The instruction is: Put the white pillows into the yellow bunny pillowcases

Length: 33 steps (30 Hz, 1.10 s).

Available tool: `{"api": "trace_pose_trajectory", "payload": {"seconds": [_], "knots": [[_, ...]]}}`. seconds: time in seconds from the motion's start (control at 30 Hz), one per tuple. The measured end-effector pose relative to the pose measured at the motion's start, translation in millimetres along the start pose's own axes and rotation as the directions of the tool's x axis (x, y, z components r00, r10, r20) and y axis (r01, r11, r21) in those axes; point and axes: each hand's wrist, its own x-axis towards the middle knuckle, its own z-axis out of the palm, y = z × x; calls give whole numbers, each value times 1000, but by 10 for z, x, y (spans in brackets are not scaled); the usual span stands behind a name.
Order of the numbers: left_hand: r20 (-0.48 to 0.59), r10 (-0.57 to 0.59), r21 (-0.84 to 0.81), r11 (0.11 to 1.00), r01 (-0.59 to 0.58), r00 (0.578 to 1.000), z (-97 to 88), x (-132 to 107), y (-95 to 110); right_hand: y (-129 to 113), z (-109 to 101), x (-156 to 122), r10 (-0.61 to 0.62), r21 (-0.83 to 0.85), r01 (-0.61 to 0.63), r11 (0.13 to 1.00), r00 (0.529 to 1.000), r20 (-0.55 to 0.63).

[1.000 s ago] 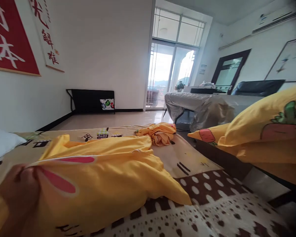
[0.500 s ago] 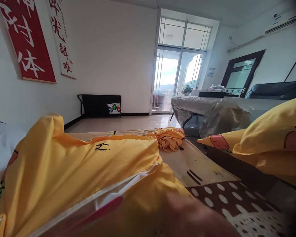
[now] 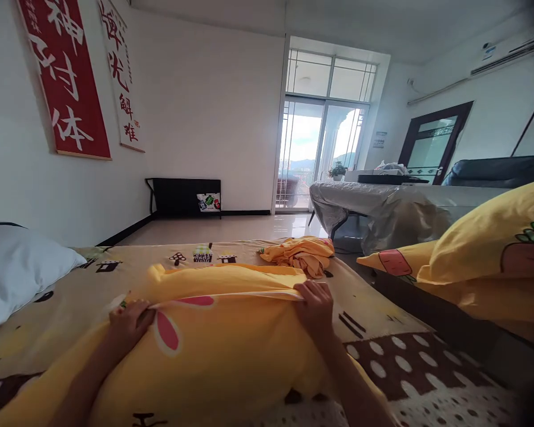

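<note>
A yellow pillowcase (image 3: 231, 350) with pink petal-like shapes lies stretched across the bed in front of me, bulging as if filled. My left hand (image 3: 130, 323) has its fingers closed on the left end of the pale-edged opening. At the other end, my right hand (image 3: 315, 305) grips the same edge, and the seam runs taut between both hands. A yellow flap of the case stands up behind that edge. What lies inside the case is hidden. Close beyond my right hand is a crumpled orange-yellow cloth (image 3: 299, 256).
A white pillow (image 3: 22, 267) rests at the left on the patterned bed sheet (image 3: 378, 314). To the right, beyond the bed's edge, sits a plump yellow pillow (image 3: 493, 237) with carrot prints. A plastic-covered table (image 3: 360, 196) stands behind it.
The raised yellow fabric on the left has come down, and the white seen in the opening no longer shows. Both hands are now on the edge; earlier one was a blur in front.
</note>
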Motion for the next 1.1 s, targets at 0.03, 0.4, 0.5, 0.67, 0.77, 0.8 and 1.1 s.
{"api": "trace_pose_trajectory", "payload": {"seconds": [0.03, 0.4, 0.5, 0.67, 0.77, 0.8, 1.1], "knots": [[64, -27, -17, 999, 28, 998, 96, 17, -43, -54, 24, -19, 6, -19, -5, 1000, 999, 45], [173, -101, 85, 993, 87, 980, -127, 55, 123, -382, 198, -110, 117, -167, -35, 985, 850, 514], [-19, 107, 329, 939, -95, 994, -812, 154, 233, -410, -205, 271, 172, -269, -55, 961, 884, 434], [-297, 250, 534, 844, -57, 922, -1809, 297, 456, -589, -818, 964, 138, -318, -24, 948, 930, 340], [-245, 46, 427, 902, 65, 968, -2137, 345, 480, -667, -1023, 1114, 89, -305, 27, 952, 929, 359], [-178, -40, 418, 902, 113, 983, -2184, 346, 443, -669, -1052, 1108, 71, -294, 47, 955, 923, 379], [786, 78, -114, 993, 20, 613, -1259, -187, -195, 62, -752, 69, 112, -87, -71, 994, 673, 731]]}}
